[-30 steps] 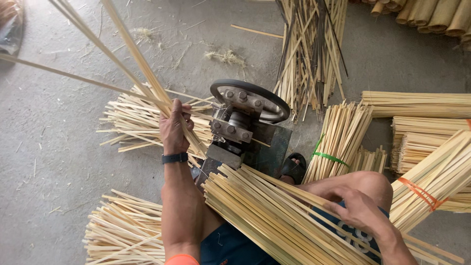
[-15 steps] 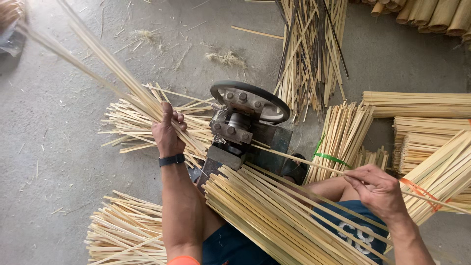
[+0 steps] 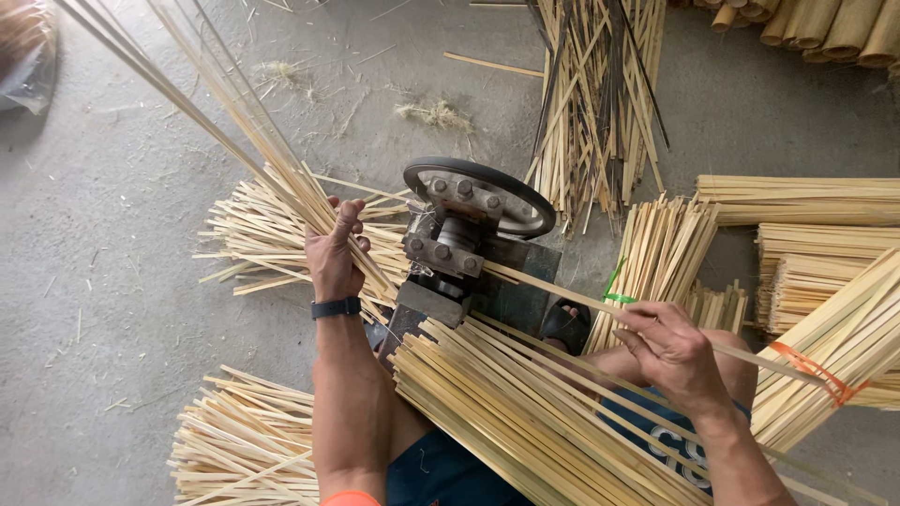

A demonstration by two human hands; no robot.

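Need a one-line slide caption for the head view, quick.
Right hand feeds a bamboo strip into a small metal machine while left hand grips thin slivers beyond it.

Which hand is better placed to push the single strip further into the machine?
The right hand, probably: it pinches the strip leading into the machine. The left hand grips the split strips on the far side.

2 hands, 1 wristband, 1 metal splitting machine with 1 wheel, and 2 tied bamboo bundles.
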